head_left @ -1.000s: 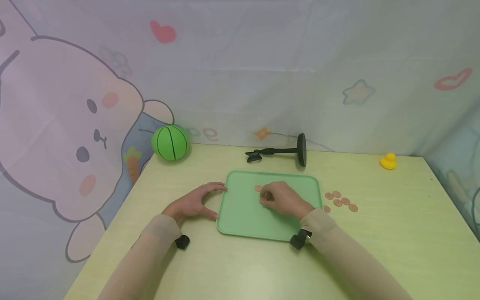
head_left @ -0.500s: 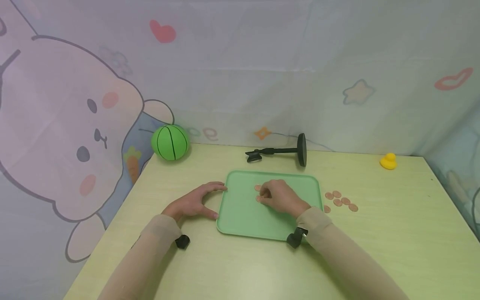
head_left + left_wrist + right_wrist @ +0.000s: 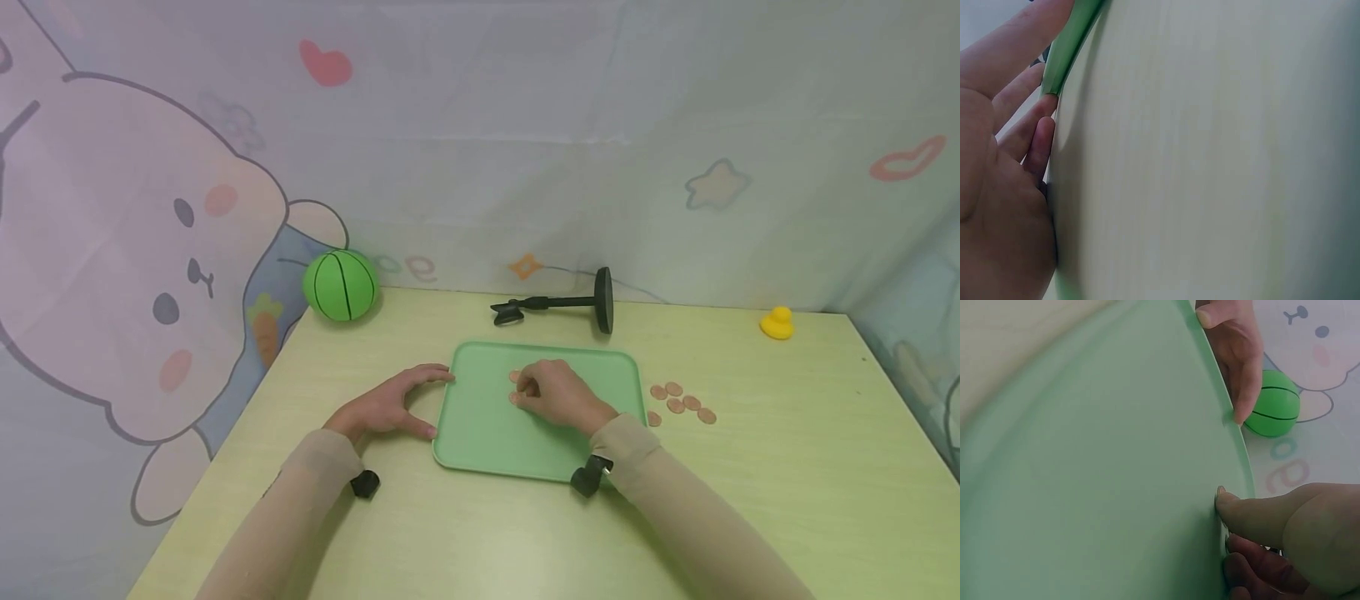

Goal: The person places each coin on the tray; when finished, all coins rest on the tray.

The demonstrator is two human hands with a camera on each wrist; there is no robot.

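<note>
Hands, two, bare, in beige sleeves, both low at the green tray (image 3: 480,433).

Right hand (image 3: 558,393): rests on the tray floor near its far middle, fingers curled inward with the tips bunched over a small copper coin (image 3: 514,398); whether the coin is actually pinched between them cannot be told. In the right wrist view the thumb tip (image 3: 1225,501) presses down on the tray surface (image 3: 1097,487). A second coin (image 3: 514,376) lies on the tray just beyond the fingertips.

Left hand (image 3: 386,406): lies flat on the table (image 3: 787,467) at the tray's left edge, fingers relaxed and spread, index fingertip touching the far left corner of the rim, thumb tip at the near left corner. The left wrist view shows the fingers (image 3: 1029,134) stretched along the tabletop with the green rim (image 3: 1069,44) against them. Holds nothing.

Tray: rectangular, rounded corners, flat on the table, centred before the person.

Loose coins (image 3: 682,403): a small cluster on the bare table just right of the tray, one more at the tray's right edge.

Green ball (image 3: 340,284): at the far left corner of the table, against the backdrop.

Black stand (image 3: 570,304): lying on its side just beyond the tray.

Yellow duck (image 3: 777,322): far right, well apart from the rest.

Backdrop: pale printed cloth with a rabbit (image 3: 142,275).
</note>
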